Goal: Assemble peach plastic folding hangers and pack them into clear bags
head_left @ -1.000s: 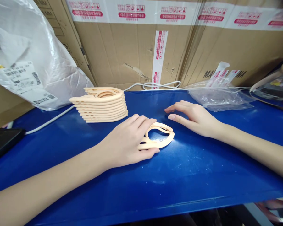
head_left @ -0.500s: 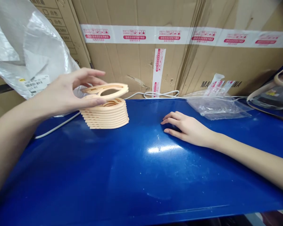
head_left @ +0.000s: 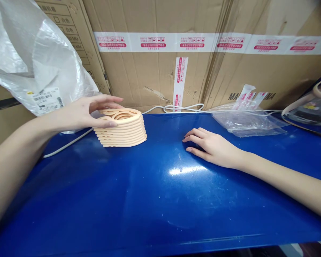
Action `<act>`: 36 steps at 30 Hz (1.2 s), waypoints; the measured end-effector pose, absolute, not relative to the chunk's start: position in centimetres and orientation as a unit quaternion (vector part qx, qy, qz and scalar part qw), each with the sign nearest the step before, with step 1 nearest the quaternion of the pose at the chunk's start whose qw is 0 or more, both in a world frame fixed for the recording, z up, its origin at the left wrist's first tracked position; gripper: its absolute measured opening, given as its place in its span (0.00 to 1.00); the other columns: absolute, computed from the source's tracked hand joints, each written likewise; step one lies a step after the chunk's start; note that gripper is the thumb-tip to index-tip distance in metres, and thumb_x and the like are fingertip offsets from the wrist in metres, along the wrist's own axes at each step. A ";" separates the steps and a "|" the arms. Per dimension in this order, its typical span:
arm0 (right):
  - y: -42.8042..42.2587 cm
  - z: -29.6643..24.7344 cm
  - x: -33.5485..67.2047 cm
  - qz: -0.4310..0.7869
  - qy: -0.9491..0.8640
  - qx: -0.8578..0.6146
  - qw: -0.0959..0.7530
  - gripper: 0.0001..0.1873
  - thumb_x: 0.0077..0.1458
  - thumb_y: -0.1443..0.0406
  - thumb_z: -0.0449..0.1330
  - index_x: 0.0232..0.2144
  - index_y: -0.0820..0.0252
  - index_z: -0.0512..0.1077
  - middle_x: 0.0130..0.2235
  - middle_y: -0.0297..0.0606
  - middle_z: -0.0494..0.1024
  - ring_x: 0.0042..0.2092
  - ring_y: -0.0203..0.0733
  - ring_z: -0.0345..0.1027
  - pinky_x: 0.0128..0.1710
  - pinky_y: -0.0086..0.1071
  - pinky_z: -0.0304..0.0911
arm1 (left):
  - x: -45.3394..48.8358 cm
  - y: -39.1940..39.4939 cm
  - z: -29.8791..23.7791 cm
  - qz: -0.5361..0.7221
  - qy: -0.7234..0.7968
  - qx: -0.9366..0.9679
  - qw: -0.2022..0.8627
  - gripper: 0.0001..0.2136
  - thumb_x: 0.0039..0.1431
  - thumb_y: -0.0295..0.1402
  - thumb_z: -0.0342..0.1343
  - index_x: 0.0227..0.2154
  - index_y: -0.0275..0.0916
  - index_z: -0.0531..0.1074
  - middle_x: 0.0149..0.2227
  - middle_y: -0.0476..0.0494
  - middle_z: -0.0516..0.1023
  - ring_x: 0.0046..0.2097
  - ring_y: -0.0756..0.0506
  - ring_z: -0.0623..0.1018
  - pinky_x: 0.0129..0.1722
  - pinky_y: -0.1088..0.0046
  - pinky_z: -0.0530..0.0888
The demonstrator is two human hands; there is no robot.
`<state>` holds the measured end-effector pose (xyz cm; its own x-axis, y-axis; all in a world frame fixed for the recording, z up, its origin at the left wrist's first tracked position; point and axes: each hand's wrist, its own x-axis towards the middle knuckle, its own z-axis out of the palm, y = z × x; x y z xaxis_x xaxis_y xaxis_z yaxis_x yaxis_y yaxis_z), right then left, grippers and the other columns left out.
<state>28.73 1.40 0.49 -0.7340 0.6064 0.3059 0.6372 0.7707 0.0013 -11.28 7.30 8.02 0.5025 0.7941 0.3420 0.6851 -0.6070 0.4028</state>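
Observation:
A neat stack of beige plastic pieces (head_left: 123, 134) stands on the blue tabletop (head_left: 139, 200), left of centre. Each piece is a flat, rounded loop with a curved cut-out. My left hand (head_left: 96, 112) is at the top of the stack, gripping the uppermost beige plastic piece (head_left: 132, 116). Its thumb lies along the near edge and its other fingers reach over the far side, their tips partly hidden. Right of the stack, my right hand (head_left: 211, 146) rests on the tabletop with loosely bent fingers apart, holding nothing.
Cardboard boxes (head_left: 139, 75) with printed tape line the back. A crumpled translucent bag (head_left: 53, 60) with a label is at the back left. A white cable (head_left: 155, 108) runs along the rear. At the back right lie a clear plastic bag (head_left: 246, 123) and a clear pouch with beige trim (head_left: 310, 114).
My left hand has lowered the top beige plastic piece, which was raised and tilted, flat onto the stack. My right hand has stayed in place. The view has shifted slightly.

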 end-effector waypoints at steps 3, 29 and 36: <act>1.4 0.5 28.7 -0.056 -0.930 -0.334 0.143 0.20 0.68 0.58 0.48 0.50 0.65 0.71 0.50 0.48 0.73 0.50 0.48 0.69 0.52 0.44 0.68 | -11.1 7.0 8.1 0.254 0.446 0.848 0.134 0.36 0.49 0.49 0.65 0.59 0.38 0.66 0.52 0.38 0.79 0.52 0.40 0.78 0.48 0.53 0.76; 1.6 0.3 28.8 -0.062 -0.931 -0.335 0.133 0.21 0.69 0.57 0.47 0.51 0.63 0.71 0.51 0.48 0.73 0.50 0.49 0.68 0.52 0.45 0.67 | -14.1 7.5 8.7 0.174 0.553 0.805 0.127 0.43 0.37 0.62 0.66 0.56 0.46 0.71 0.50 0.45 0.81 0.50 0.36 0.79 0.51 0.44 0.73; 1.5 0.4 28.8 -0.065 -0.931 -0.335 0.128 0.20 0.69 0.57 0.47 0.50 0.64 0.71 0.51 0.48 0.73 0.50 0.49 0.68 0.52 0.45 0.67 | -12.8 6.3 7.6 0.239 0.531 0.810 0.068 0.43 0.40 0.69 0.58 0.54 0.43 0.72 0.47 0.45 0.82 0.50 0.38 0.78 0.55 0.46 0.71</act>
<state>28.77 1.49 0.43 -0.7424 0.6076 0.2823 0.6411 0.7666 0.0358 -12.84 6.30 7.56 0.3230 0.8928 0.3141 0.8275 -0.4275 0.3641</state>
